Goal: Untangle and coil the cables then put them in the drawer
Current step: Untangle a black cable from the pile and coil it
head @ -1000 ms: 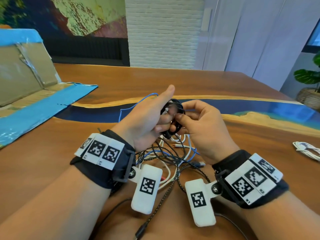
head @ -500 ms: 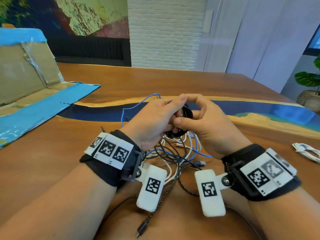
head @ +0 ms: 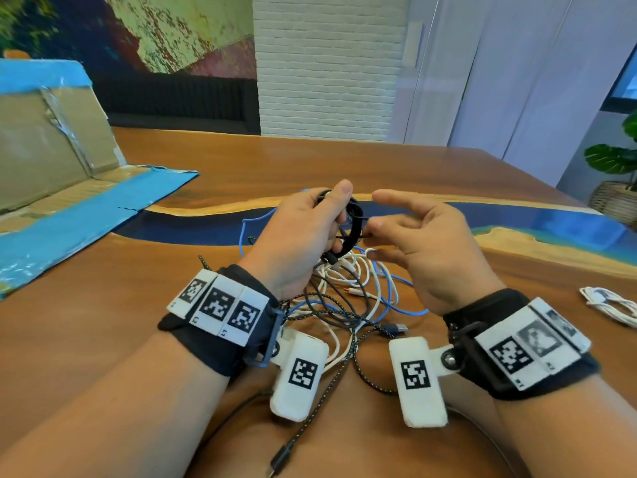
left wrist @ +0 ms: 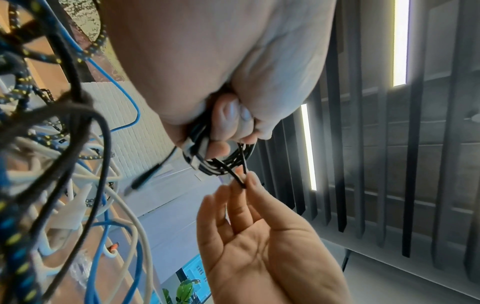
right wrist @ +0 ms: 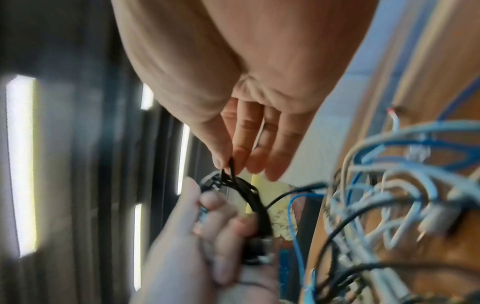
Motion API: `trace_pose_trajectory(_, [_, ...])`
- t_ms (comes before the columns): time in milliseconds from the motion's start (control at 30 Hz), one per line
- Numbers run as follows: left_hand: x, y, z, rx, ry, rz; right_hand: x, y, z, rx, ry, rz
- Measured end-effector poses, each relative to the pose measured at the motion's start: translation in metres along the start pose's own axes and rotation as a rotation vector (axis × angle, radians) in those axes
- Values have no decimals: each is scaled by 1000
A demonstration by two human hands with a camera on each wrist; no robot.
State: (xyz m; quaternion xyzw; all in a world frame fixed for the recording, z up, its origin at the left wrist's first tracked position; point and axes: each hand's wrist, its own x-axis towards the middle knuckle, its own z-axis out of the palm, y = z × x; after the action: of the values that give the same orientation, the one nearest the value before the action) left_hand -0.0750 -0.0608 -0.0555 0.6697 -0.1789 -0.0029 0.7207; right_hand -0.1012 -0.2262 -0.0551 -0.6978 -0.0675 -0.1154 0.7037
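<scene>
Black, thin and rubbery-looking: black cable coil (head: pixel 352 225), a small tight ring of several turns, held up off the table (head: pixel 396 160) over its middle, above the cable tangle (head: pixel 344 305). Gripped in the left hand (head: pixel 303 236), fingers and thumb curled round the bundle. Last loop of the coil pinched between two fingertips (left wrist: pixel 253 181) of the right hand (head: pixel 424 246), remaining fingers loose and spread; looks like the tail being tucked or wrapped round to lock the ring. One plug end (left wrist: pixel 145 179) dangling free below the left hand.

Progress, as a judgement: early. One white coiled cable (head: pixel 610 305) already lying finished near the table's right edge; the black one nearly coiled; neither stowed. No drawer anywhere in view.

Left to do: most of it. Tangle lying on the table just under both hands, toward the near edge: smooth white leads, a thin glossy blue cable (head: pixel 248 229) looping out toward the middle, a dark plain cord, and a braided black cable (head: pixel 310 419) flecked with yellow, running off toward the near edge with a metal plug at its tip. All crossed over one another, soft and limp.

Beyond: polished wood slab with a blue resin river across it; flattened cardboard box (head: pixel 51 167) edged in blue tape at the far left corner.
</scene>
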Motion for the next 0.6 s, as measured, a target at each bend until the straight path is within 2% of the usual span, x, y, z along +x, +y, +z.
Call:
trace_pose_trajectory(133, [2, -6, -1, 113, 25, 28, 2, -5, 0, 358, -74, 181])
trace_pose_trajectory(200, [3, -8, -2, 130, 52, 26, 0, -9, -2, 392, -102, 218])
trace_pose_trajectory(267, [5, -4, -6, 86, 78, -7, 1, -10, -8, 303, -122, 190])
trace_pose_trajectory(333, [4, 2, -10, -23, 79, -62, 5, -7, -16, 118, -109, 115])
trace_pose_trajectory(467, [0, 11, -8, -341, -3, -175, 7, -1, -19, -280, -62, -87])
trace_pose_trajectory(600, [-4, 13, 1, -516, -70, -182, 6, 2, -11, -338, -75, -189])
